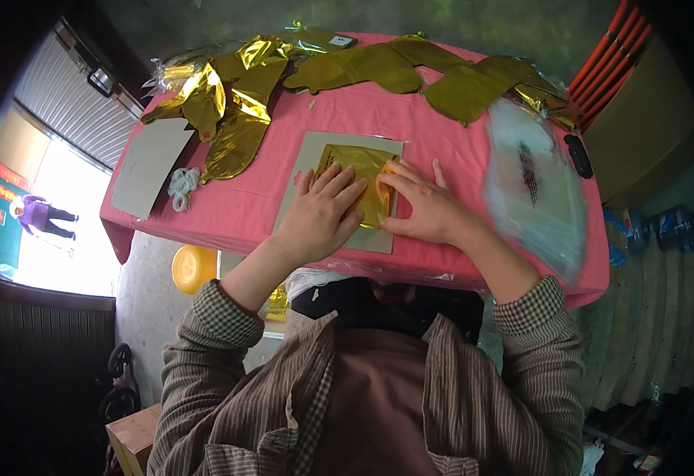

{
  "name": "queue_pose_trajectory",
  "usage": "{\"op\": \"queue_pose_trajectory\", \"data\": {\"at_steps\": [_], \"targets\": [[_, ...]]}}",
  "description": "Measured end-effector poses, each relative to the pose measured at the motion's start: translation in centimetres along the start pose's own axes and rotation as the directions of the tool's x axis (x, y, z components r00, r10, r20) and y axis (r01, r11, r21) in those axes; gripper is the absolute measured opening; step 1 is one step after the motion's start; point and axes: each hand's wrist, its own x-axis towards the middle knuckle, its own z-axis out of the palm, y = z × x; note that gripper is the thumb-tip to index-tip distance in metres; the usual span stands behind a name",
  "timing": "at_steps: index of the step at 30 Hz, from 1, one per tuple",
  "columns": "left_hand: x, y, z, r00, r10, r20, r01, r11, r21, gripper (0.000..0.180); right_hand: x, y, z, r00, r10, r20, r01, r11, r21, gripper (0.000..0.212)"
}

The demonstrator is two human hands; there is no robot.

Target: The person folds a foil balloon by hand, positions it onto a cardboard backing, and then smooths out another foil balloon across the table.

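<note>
A grey card (313, 146) lies on the pink tablecloth in front of me, with a flat gold foil balloon (373, 205), folded to a smaller shape, on top of it. My left hand (321, 213) rests on the left side of the foil, fingers stretched out and palm down. At the foil's right edge, my right hand (426, 208) has its fingers curled and grips a raised fold that looks orange in the light. Part of the foil is hidden under both hands.
Flat gold foil balloons (363, 67) spread along the table's far edge. Clear plastic bags (533, 190) are stacked at right, beside a black object (578, 155). White string (182, 186) and grey cards (150, 170) lie at left. A yellow stool (194, 268) stands below. A distant person (45, 216) is outside.
</note>
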Motion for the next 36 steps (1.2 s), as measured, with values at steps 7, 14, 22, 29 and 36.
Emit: {"op": "queue_pose_trajectory", "data": {"at_steps": [7, 14, 22, 29, 36], "targets": [[0.1, -0.3, 0.0, 1.0, 0.027, -0.008, -0.028, 0.999, -0.035, 0.048, -0.1, 0.5, -0.5, 0.999, -0.021, 0.049, 0.022, 1.0, -0.017, 0.074], [1.4, -1.8, -0.3, 0.984, 0.165, 0.071, -0.156, 0.982, -0.109, 0.052, -1.4, 2.1, 0.0, 0.987, -0.035, -0.154, 0.042, 0.998, 0.043, 0.058], [4.3, -3.9, -0.9, 0.877, 0.478, 0.053, -0.48, 0.875, 0.061, 0.049, -1.0, 5.4, -0.1, 0.911, -0.159, -0.381, 0.176, 0.984, 0.011, 0.036], [3.3, -4.1, -1.8, 0.929, 0.361, -0.078, -0.354, 0.931, 0.089, 0.042, -2.8, 3.3, 1.1, 0.945, -0.137, -0.296, 0.089, 0.981, -0.17, 0.04], [-0.7, 3.8, -0.7, 0.941, 0.313, -0.13, -0.329, 0.936, -0.126, 0.043, -3.8, 1.1, -1.2, 0.963, -0.091, -0.253, 0.015, 0.957, -0.289, 0.042]]}}
